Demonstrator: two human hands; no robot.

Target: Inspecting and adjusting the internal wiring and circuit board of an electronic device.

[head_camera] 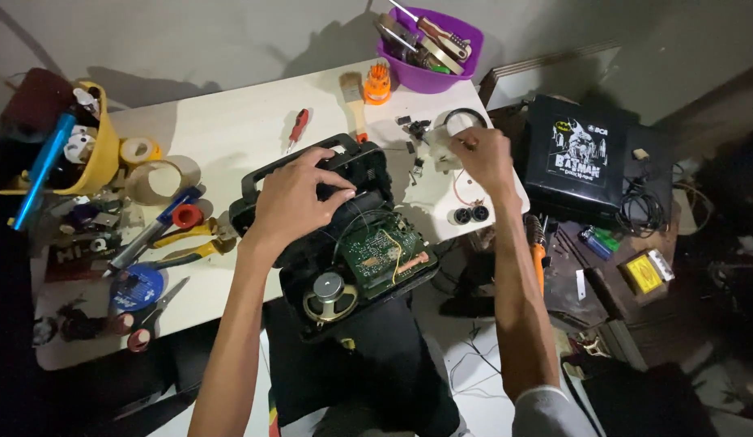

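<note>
Here the left hand point(299, 202) presses flat on the opened radio point(336, 235) at the table point(231, 129) edge, while the right hand point(482, 154) pinches a small part (too blurred to identify), so the overhanging radio could tip off.

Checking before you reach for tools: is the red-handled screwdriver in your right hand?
No, the red-handled screwdriver lies untouched on the white table, while the right hand pinches small parts farther right.

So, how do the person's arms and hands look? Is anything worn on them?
Both forearms are bare. The left hand and right hand have no gloves, and I see no watch or rings. Only a light grey sleeve shows near the right elbow.
</note>
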